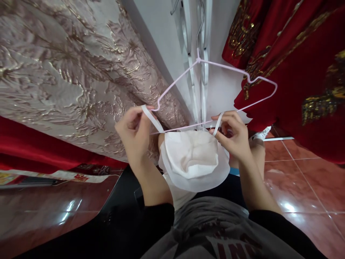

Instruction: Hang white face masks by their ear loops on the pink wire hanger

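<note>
A pale pink hanger (223,65) with a metal hook hangs in front of me at the middle. Below its lower bar lies a white garment (191,154) with a sheer outer layer and two thin white straps. My left hand (136,131) is closed on one strap, beside the hanger's left notch. The other strap is looped at the fingers of my right hand (233,133), which are pinched together near the lower bar. The hanger's right notch has no strap on it.
Pink embossed fabric with gold threads (81,72) fills the left. Red fabric with gold decoration (293,82) hangs at the right. White metal rack parts (192,86) stand behind the hanger. Reddish floor tiles (299,176) show below.
</note>
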Available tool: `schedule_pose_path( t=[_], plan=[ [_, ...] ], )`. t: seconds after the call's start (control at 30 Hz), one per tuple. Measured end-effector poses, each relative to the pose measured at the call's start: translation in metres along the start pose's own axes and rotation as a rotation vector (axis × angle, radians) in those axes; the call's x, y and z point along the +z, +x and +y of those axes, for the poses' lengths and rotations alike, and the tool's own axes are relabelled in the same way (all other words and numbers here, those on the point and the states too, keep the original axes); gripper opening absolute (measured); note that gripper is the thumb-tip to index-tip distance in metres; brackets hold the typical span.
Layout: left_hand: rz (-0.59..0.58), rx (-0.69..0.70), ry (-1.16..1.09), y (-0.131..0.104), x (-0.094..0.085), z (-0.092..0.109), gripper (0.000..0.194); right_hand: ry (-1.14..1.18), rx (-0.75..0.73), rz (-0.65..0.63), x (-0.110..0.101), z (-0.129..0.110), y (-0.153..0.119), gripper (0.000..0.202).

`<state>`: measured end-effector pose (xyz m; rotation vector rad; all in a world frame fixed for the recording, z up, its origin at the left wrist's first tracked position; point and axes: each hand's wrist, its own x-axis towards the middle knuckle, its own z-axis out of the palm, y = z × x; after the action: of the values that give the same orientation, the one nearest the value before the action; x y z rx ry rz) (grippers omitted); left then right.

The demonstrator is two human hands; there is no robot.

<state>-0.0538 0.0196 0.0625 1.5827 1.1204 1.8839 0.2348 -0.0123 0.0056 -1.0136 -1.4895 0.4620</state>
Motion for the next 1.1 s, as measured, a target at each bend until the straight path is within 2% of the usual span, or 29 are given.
schedule_pose_path(
  t=[0.07,0.1,0.17,0.23,0.37,0.4,0.47,0.57,0.63,0.73,0.77,0.8,0.83,0.87,0.93,1.03,1.1],
  plan=[
    [-0.027,-0.013,0.041,0.008,0.008,0.007,0.027,0.004,-0.01,0.015,0.002,0.0,-0.003,0.029],
    [-0.057,-0.027,0.044,0.011,0.01,0.008,0.033,0.0,-0.015,0.014,0.001,0.0,-0.004,0.029],
    [-0.09,-0.049,0.023,0.013,0.01,0.003,0.035,-0.011,-0.022,0.0,-0.001,0.002,-0.005,0.028],
    [-0.041,-0.081,-0.05,0.007,0.011,-0.008,0.03,-0.019,-0.034,-0.001,-0.004,0.004,-0.005,0.026],
    [0.259,-0.26,-0.395,-0.024,0.023,-0.039,0.003,-0.032,-0.057,0.041,-0.004,0.007,-0.005,0.029],
    [0.293,-0.325,-0.485,-0.034,0.028,-0.046,0.007,-0.035,-0.062,0.045,-0.002,0.007,-0.005,0.029],
    [0.272,-0.421,-0.567,-0.052,0.039,-0.053,0.025,-0.045,-0.082,0.034,0.002,0.006,-0.007,0.028],
    [0.226,-0.428,-0.532,-0.068,0.052,-0.054,0.042,-0.083,-0.112,0.062,0.007,0.009,-0.012,0.029],
    [0.239,-0.383,-0.487,-0.069,0.053,-0.051,0.045,-0.095,-0.107,0.225,0.002,0.02,-0.015,0.033],
    [0.265,-0.306,-0.447,-0.062,0.046,-0.048,0.045,-0.119,-0.13,0.641,-0.022,0.048,-0.01,0.043],
    [0.281,-0.274,-0.435,-0.059,0.043,-0.048,0.045,-0.125,-0.161,0.742,-0.033,0.058,-0.006,0.047],
    [0.297,-0.244,-0.423,-0.056,0.039,-0.047,0.045,-0.119,-0.202,0.818,-0.045,0.065,0.001,0.048],
    [0.31,-0.217,-0.412,-0.053,0.037,-0.047,0.046,-0.097,-0.226,0.838,-0.056,0.068,0.008,0.047],
    [0.317,-0.196,-0.401,-0.051,0.034,-0.047,0.046,-0.075,-0.234,0.81,-0.066,0.068,0.016,0.047],
    [0.306,-0.181,-0.393,-0.05,0.032,-0.047,0.046,-0.056,-0.178,0.634,-0.078,0.055,0.034,0.042],
    [0.276,-0.219,-0.413,-0.05,0.032,-0.046,0.044,-0.172,-0.103,0.279,-0.08,0.018,0.057,0.029],
    [0.278,-0.254,-0.439,-0.051,0.033,-0.046,0.044,-0.325,-0.103,0.153,-0.077,-0.007,0.067,0.02]
  ],
)
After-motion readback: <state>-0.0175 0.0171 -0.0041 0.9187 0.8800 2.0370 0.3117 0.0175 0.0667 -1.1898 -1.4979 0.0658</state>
